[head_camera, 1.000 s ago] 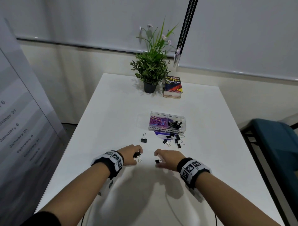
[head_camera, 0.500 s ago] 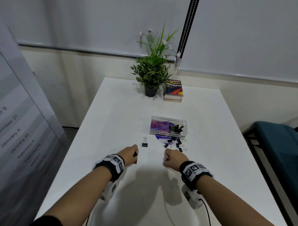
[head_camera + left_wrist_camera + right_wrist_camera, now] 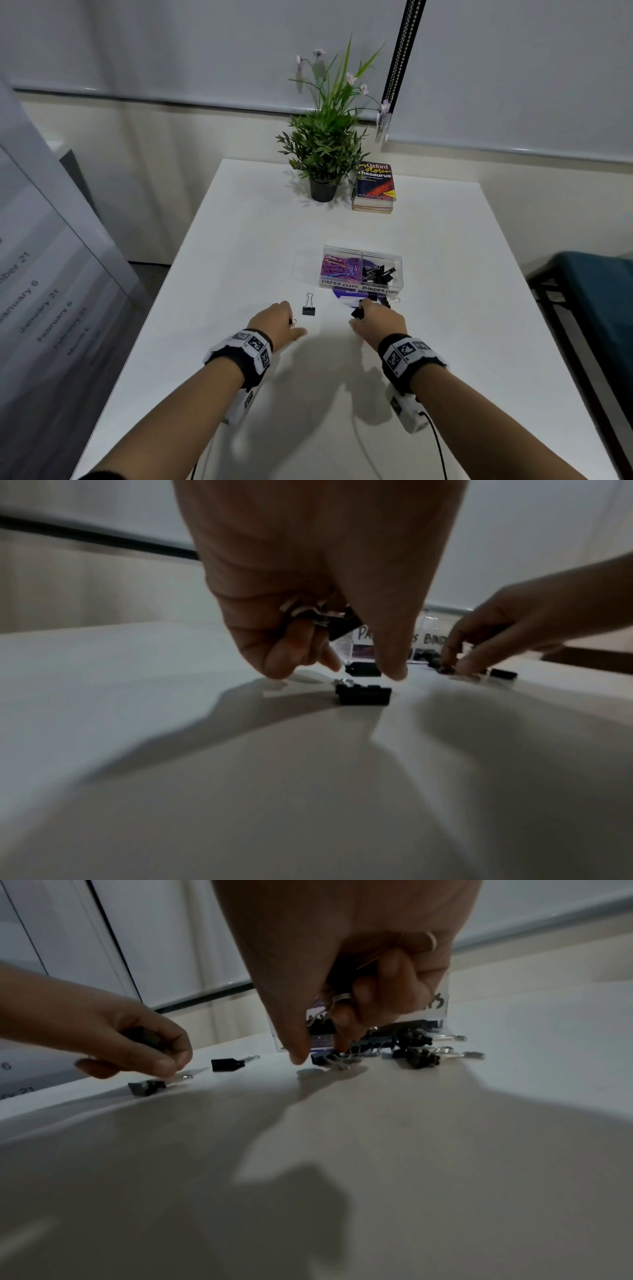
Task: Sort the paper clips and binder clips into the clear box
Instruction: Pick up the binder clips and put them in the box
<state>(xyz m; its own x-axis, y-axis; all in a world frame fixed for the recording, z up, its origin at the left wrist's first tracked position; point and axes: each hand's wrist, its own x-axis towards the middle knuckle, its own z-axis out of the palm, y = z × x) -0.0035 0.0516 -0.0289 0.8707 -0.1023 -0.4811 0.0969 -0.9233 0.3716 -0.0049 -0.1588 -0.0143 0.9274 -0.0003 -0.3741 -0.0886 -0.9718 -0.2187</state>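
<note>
Left hand: my left hand [image 3: 278, 320] curls round a binder clip [image 3: 342, 623] already gathered; it has slid forward toward the loose clip [image 3: 309, 307] at its 1 o'clock.
Right hand: my right hand [image 3: 378, 320] pinches clips, now reaching into the pile [image 3: 411, 1049] it was short of earlier.
Box: the clear box [image 3: 363, 270] sits at 12 o'clock on the tabletop [image 3: 479, 308], partly filled.
Meaning: gathering continues; nothing dropped in yet.

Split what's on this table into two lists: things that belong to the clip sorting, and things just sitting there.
Part of the job:
clear box
purple paper clips in its left half
binder clips in box
loose binder clip
clips held in left hand and right hand

Just lying about:
potted plant
thesaurus
</note>
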